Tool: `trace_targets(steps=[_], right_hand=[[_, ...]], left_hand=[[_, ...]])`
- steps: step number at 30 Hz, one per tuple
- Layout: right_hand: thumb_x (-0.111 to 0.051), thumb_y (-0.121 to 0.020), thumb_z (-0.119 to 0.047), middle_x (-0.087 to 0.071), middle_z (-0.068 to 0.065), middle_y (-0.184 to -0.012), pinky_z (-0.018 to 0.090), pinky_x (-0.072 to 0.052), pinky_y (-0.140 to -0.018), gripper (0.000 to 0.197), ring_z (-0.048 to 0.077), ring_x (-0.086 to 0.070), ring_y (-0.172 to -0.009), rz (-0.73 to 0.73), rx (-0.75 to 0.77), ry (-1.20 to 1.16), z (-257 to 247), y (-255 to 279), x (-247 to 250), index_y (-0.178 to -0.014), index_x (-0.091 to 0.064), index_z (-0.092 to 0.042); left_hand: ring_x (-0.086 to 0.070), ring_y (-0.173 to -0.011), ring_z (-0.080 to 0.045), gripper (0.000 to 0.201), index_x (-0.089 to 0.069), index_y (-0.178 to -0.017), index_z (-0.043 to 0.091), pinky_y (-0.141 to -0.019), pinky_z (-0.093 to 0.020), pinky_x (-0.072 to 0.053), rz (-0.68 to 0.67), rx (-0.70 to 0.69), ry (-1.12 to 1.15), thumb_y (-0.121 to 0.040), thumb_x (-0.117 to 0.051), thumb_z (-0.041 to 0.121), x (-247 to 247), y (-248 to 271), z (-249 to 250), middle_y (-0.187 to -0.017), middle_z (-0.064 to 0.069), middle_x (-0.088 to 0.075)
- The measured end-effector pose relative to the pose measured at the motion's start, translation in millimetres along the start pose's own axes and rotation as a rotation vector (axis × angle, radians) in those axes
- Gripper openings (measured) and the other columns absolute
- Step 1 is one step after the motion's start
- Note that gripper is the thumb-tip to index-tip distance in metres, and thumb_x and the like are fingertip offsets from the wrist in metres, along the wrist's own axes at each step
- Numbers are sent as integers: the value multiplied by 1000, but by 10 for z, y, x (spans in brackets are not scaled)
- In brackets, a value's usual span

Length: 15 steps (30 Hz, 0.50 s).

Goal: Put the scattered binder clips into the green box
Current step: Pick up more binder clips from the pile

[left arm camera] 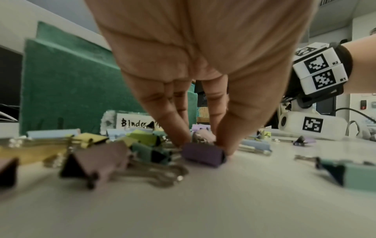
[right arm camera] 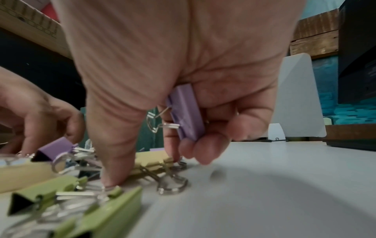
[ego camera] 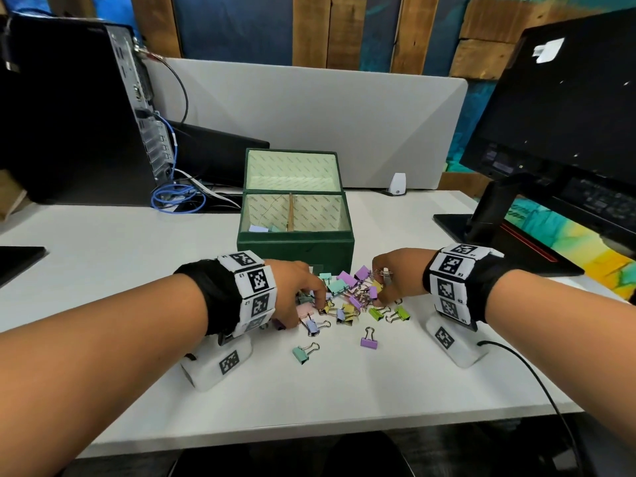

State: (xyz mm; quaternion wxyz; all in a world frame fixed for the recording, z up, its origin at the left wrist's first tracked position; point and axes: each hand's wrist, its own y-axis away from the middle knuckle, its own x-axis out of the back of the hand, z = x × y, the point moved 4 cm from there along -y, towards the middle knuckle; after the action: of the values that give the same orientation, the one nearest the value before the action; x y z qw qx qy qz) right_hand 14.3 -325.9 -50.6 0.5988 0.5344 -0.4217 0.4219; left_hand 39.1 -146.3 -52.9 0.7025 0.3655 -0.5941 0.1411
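Lying nearest on the white desk [ego camera: 413, 390] are two stray clips, a teal clip [ego camera: 301, 353] and a purple clip [ego camera: 370, 341], both w/ wire handles pointing away from the person, roughly between the two wrists. Just beyond, the main pile of binder clips [ego camera: 347, 297] sits between both hands. Left hand [ego camera: 292, 290] reaches down into the pile's left side; its fingers [left arm camera: 175, 128] pinch a dark purple clip [left arm camera: 203, 154] that lies on the desk, long axis across the wrist view. Right hand [ego camera: 399, 277] works the pile's right edge: a lilac clip [right arm camera: 187, 112] is tucked in its curled fingers while thumb and forefinger reach for a yellow clip [right arm camera: 152, 162]. Directly behind the pile, lid up, stands the green box [ego camera: 296, 246], a few clips already inside. Judging from this, both hands are about equally near; the carry goes straight fwd & up over the front wall.
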Motion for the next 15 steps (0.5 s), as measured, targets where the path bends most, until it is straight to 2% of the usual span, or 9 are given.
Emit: trace_targets(steps=[4,7,9,11,15], right_hand=[[-70,-76,-44,-54,0,-90,23,-34,-55,36,21,-50,-82,4,-1,-2,29,-14,28,-91,-49,-19],[-71,-75,-44,-53,-2,-83,26,-38,-66,38,21,-51,-83,39,-15,-44,86,17,117,-93,-49,-19],[-70,-76,-44,-53,-2,-86,27,-39,-72,37,21,-51,-85,74,-13,-63,117,43,175,-94,-49,-19],[-71,-75,-47,-53,-1,-88,29,-40,-74,38,20,-51,-86,99,-14,-88,135,64,215,-94,-51,-20],[-70,-75,-49,-49,-7,-79,28,-39,-73,37,20,-50,-85,117,-11,-107,121,91,246,-92,-50,-22]], left_hand=[[-49,-88,-13,44,-58,-115,30,-73,-23,-42,33,12,3,-75,-72,22,5,-21,-21,-123,3,-52],[-55,-94,-18,38,-58,-106,27,-71,-25,-44,50,38,-4,-72,-73,21,-1,-34,-27,-121,2,-52],[-55,-90,-19,36,-54,-98,27,-63,-24,-42,72,57,-23,-69,-75,22,-2,-27,-17,-118,3,-49],[-52,-84,-19,38,-46,-90,28,-55,-22,-37,113,45,-41,-67,-76,23,23,-1,-7,-110,4,-47],[-47,-73,-18,42,-38,-89,25,-52,-23,-33,162,20,-68,-68,-74,21,122,94,-11,-87,4,-50]])
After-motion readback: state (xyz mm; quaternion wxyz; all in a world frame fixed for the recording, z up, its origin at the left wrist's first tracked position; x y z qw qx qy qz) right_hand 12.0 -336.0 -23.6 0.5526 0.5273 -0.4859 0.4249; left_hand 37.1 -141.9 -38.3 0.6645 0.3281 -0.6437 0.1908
